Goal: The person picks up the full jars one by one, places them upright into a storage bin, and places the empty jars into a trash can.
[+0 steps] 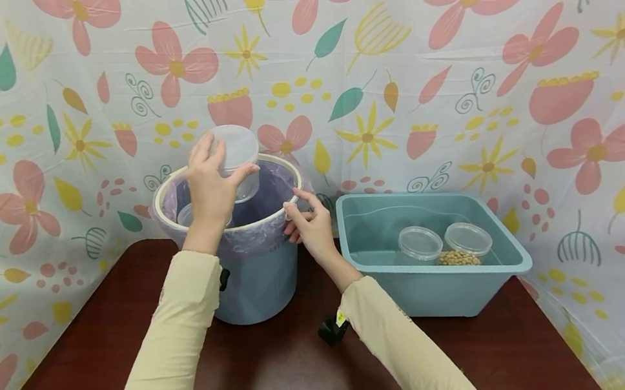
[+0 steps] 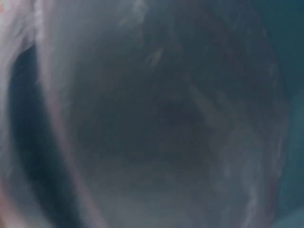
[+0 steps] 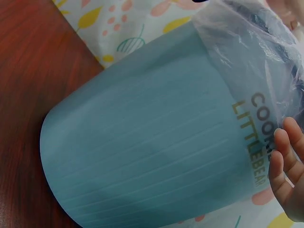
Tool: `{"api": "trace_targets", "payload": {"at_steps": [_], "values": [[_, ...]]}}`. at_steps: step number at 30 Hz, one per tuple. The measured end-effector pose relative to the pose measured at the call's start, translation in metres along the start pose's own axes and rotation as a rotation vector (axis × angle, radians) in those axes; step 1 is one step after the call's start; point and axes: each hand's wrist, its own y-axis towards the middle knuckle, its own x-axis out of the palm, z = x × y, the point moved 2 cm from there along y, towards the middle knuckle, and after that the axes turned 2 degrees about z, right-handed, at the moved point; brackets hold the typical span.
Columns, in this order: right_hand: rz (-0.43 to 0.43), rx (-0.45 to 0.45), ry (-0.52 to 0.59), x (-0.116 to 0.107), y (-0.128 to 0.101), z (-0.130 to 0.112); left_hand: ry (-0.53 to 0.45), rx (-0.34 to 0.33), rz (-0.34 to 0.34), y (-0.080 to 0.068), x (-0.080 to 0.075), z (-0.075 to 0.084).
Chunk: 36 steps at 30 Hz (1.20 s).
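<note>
In the head view my left hand (image 1: 210, 185) grips a clear round plastic container (image 1: 237, 145) with a whitish lid, tilted over the mouth of a blue trash can (image 1: 256, 286). A translucent bag (image 1: 248, 245) lines the can and folds over its pale rim (image 1: 278, 160). Another clear container (image 1: 185, 217) shows inside, partly hidden by the left wrist. My right hand (image 1: 313, 227) holds the can's right rim between thumb and fingers. In the right wrist view, its fingers (image 3: 285, 152) lie against the can's outside. The left wrist view is dark and blurred.
To the right stands a blue-green rectangular tub (image 1: 440, 280). Inside it are a clear lidded container (image 1: 420, 243) and another container (image 1: 468, 239) beside small tan beans or nuts (image 1: 458, 258). A floral cloth (image 1: 367, 71) hangs behind the dark wooden table (image 1: 277, 381).
</note>
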Motion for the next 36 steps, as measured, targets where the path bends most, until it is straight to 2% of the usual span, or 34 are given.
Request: {"api": "trace_targets", "payload": {"at_steps": [7, 15, 24, 30, 33, 36], "values": [[-0.010, 0.000, -0.002, 0.001, -0.001, 0.000, 0.095, -0.108, -0.224, -0.008, 0.009, -0.011], [-0.007, -0.007, 0.002, -0.001, -0.001, -0.001, 0.145, -0.172, -0.360, -0.011, 0.006, -0.012], [0.008, -0.001, -0.045, -0.003, -0.004, -0.007, 0.142, -0.164, -0.365, -0.013, 0.001, -0.006], [-0.013, 0.000, -0.123, -0.008, 0.003, 0.013, 0.126, -0.141, -0.343, -0.016, -0.003, -0.001], [-0.044, -0.034, -0.190, -0.012, 0.005, 0.014, 0.111, -0.111, -0.321, -0.017, -0.005, 0.003], [-0.057, -0.098, -0.236, -0.018, 0.006, 0.010, 0.071, -0.055, -0.271, -0.019, -0.007, 0.008]]}}
